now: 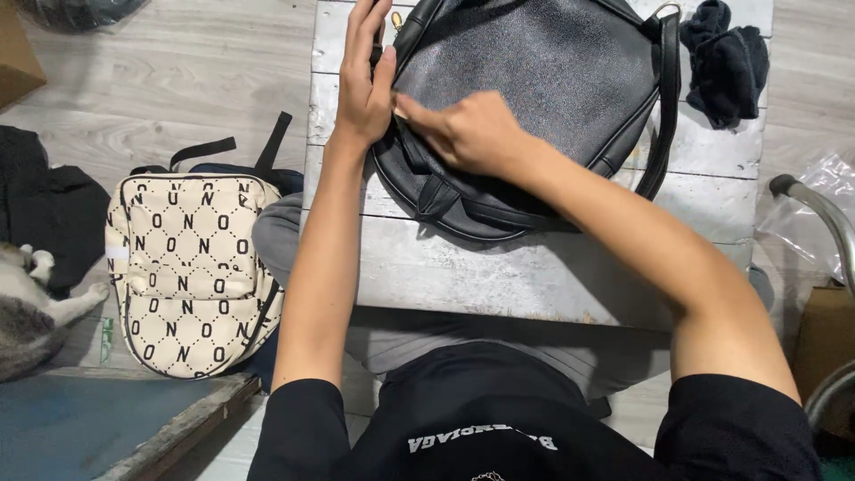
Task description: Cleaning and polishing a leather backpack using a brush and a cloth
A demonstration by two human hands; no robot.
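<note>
Two hands work the near-left edge of a black bag on a worn pale bench.

The black leather bag (534,80) lies flat on the bench (534,276). The left hand (363,85) rests on the bag's left edge, fingers straight and flat, closed on nothing. The right hand (472,134) sits just right of it with fingers drawn together, seemingly pinching the bag's seam or zip, though the grip is hidden under the knuckles. To do this well, the flat hand should hold the edge taut while the other pulls steadily along the seam. Count: one black bag, one cream patterned backpack (191,272) on the floor left of the bag, one dark cloth (726,58) right of the bag, one cat (31,307) far left.
</note>
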